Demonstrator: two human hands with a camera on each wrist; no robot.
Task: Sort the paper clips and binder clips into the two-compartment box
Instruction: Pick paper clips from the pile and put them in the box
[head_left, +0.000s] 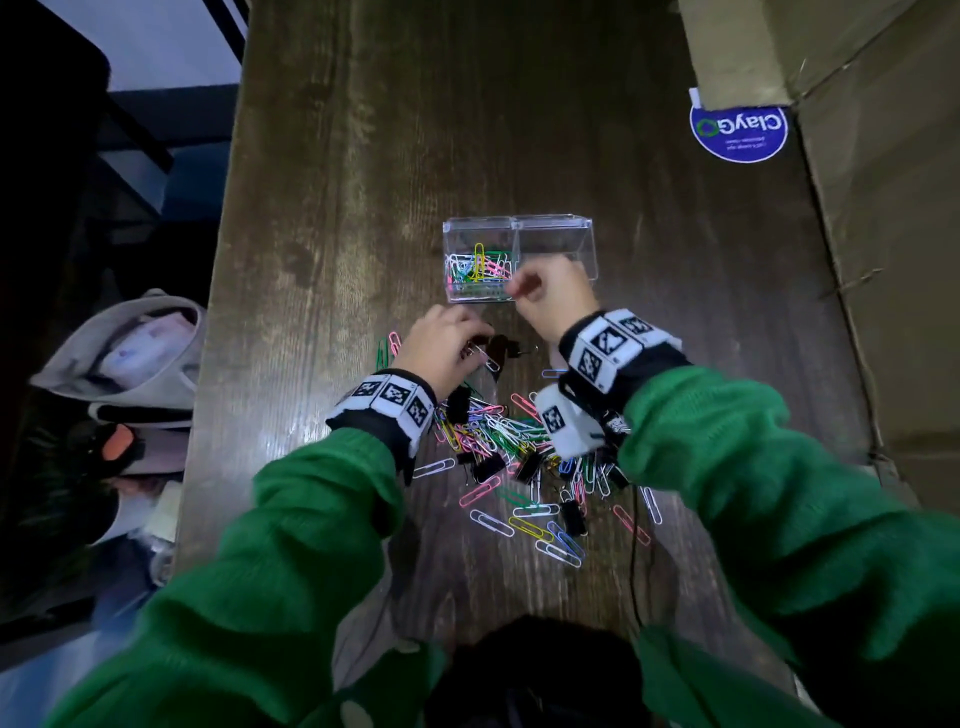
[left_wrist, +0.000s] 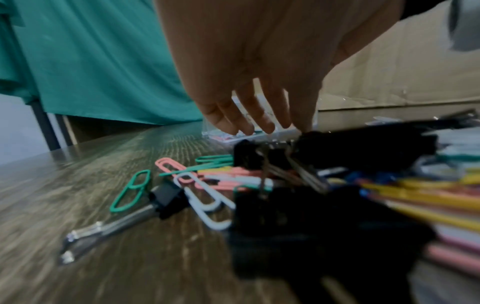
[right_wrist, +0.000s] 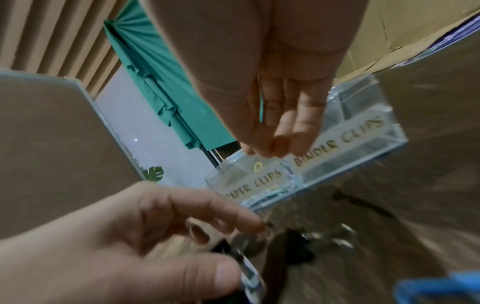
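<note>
Over the clear two-compartment box (head_left: 519, 228), my right hand (head_left: 550, 293) hovers with fingertips pinched together; whether they hold anything, I cannot tell.
My left hand (head_left: 441, 343) grips a binder clip (right_wrist: 249, 273) near the mixed pile (head_left: 519, 441); paper clips (head_left: 478, 267) fill the left compartment.

Bare table (head_left: 363, 156) lies open far and left of the clear box (head_left: 582, 249). A cardboard box (head_left: 883, 260) walls the right; the clip pile (head_left: 519, 441) crowds the near middle.
</note>
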